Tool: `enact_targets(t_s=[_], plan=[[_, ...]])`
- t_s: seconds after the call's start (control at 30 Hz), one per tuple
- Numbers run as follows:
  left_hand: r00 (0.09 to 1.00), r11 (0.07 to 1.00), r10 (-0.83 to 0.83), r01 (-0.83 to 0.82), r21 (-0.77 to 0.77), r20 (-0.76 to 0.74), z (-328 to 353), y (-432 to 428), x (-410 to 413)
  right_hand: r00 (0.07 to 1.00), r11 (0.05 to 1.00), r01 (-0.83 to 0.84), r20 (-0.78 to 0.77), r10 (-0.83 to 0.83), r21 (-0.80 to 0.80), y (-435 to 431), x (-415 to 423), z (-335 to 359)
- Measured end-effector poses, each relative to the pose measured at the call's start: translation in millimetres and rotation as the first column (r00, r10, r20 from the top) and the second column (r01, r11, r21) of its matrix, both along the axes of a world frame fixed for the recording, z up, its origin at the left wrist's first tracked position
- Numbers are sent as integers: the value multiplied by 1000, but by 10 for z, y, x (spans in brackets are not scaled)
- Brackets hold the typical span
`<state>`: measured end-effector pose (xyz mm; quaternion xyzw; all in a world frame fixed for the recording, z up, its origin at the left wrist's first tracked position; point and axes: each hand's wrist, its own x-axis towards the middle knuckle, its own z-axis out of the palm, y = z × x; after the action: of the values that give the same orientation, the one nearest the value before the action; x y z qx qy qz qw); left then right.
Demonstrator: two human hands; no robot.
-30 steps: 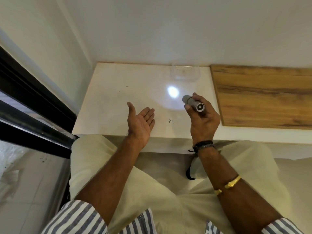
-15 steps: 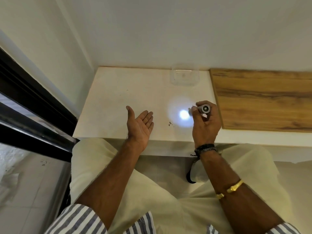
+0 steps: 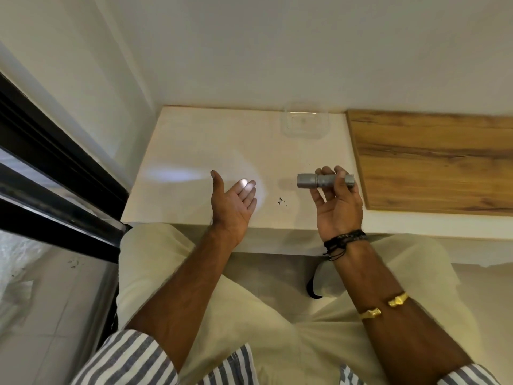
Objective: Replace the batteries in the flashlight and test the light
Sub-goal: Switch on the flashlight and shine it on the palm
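A small grey flashlight (image 3: 319, 181) lies level above the white table (image 3: 194, 140), its head pointing left. My right hand (image 3: 337, 207) grips its rear half, fingers curled round the barrel. The light is on: a bright spot falls on the fingertips of my left hand (image 3: 234, 205), which is held palm up with straight fingers and holds nothing, about a hand's width left of the flashlight. A paler streak of light spreads across the table beyond that hand.
A clear plastic box (image 3: 305, 122) stands at the table's back edge against the wall. A wooden board (image 3: 433, 159) covers the surface to the right. Small dark specks (image 3: 281, 202) lie between my hands. A black window frame (image 3: 55, 173) runs along the left.
My right hand has turned the flashlight from pointing down at the table to pointing left. The light spot moved from the tabletop onto my left hand's fingers. My left hand stayed in place.
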<state>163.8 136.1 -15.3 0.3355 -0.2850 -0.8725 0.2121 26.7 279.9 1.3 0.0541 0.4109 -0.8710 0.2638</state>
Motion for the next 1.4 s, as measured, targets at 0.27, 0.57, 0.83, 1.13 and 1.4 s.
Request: enact_targets(t_s=[0.27,0.57,0.83,1.13,1.4], plan=[[994,994,-105,106,37,-18,-43,79,-23,969,978,-78,214,120,-195,-26,3,-9],[990,989,-144,144,27,-6,-74,82,-33,946,898,-123,224,235,-422,23,34,4],[991,991,-132,132,20,-1,-86,88,-48,943,891,-89,250,219,-445,33,46,8],[992,992,-124,125,-5,15,-78,86,-56,945,909,-74,261,195,-410,17,50,23],[900,637,-49,363,-680,434,-74,234,-104,971,966,-166,137,195,-197,-43,68,40]])
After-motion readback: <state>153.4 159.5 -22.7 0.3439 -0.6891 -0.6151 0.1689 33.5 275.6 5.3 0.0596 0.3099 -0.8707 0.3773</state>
